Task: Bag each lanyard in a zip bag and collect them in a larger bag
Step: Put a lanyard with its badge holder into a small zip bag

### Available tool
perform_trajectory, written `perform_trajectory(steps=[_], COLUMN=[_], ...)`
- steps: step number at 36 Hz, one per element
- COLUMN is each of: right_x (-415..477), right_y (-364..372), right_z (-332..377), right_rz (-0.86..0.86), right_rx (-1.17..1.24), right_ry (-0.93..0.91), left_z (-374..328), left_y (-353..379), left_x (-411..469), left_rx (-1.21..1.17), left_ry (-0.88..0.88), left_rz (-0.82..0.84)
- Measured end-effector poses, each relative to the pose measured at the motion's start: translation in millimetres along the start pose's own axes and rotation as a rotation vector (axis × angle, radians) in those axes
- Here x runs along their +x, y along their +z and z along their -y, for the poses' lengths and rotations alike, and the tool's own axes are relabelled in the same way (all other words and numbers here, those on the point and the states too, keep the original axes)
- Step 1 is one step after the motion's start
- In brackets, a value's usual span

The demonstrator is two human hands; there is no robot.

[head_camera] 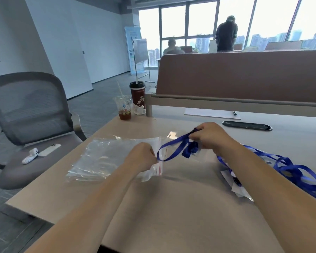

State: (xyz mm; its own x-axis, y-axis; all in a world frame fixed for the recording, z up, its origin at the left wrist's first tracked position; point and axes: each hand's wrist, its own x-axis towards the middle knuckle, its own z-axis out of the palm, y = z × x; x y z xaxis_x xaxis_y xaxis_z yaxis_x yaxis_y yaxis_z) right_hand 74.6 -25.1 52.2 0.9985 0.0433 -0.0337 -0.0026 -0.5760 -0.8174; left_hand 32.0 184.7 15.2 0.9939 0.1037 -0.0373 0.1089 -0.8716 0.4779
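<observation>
Fingers [150,152] of my left hand [143,157] pinched lanyard [191,150] loop at zip bag [153,173] mouth; right hand [211,136] gripped bunched end. Strap axis ran hand to hand; left nearer bag.

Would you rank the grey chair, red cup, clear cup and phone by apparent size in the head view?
Largest to smallest:
1. grey chair
2. red cup and clear cup, which look about alike, so I leave them unranked
3. phone

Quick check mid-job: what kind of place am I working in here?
Most likely an open-plan office: a mesh office chair beside the desk, a fabric desk divider behind it, and tall windows looking out on high-rise towers.
</observation>
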Motion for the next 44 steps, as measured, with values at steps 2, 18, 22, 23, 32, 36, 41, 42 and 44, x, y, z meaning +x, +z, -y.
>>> perform_trajectory(steps=[2, 18, 22, 23, 32, 36, 41, 42, 44], right_x=[0, -3, -6, -6, -11, -9, 0, 2, 1], right_y=[1, 23, 24, 25, 31, 36, 40, 41, 40], right_z=[1, -13, -11, -11, -15, -21, -26, -27, -26], right_rz=[-0.053, -0.171, -0.133, -0.12, -0.063, -0.077, -0.1, -0.096, -0.091], right_rx=[0.001, -0.187, -0.205, -0.206, -0.128, -0.002, 0.104, 0.132, 0.181], right_ry=[0.025, 0.083, 0.035, 0.028, 0.045, 0.098, 0.139, 0.146, 0.147], left_z=[0, -7, -17, -20, -23, -23, -27, -27, -28], left_y=[-1, -4, -4, -3, -5, -4, -5, -6, -7], left_x=[-6, -15, -14, -15, -16, -18, -18, -18, -19], left_rx=[-0.011, -0.18, -0.18, -0.178, -0.188, -0.222, -0.317, -0.354, -0.43], left_ry=[0.014, 0.0, 0.02, 0.017, 0.066, 0.087, 0.086, 0.082, 0.074], left_rz=[0.003, 0.075, 0.051, 0.044, 0.043, 0.082, 0.074, 0.083, 0.104])
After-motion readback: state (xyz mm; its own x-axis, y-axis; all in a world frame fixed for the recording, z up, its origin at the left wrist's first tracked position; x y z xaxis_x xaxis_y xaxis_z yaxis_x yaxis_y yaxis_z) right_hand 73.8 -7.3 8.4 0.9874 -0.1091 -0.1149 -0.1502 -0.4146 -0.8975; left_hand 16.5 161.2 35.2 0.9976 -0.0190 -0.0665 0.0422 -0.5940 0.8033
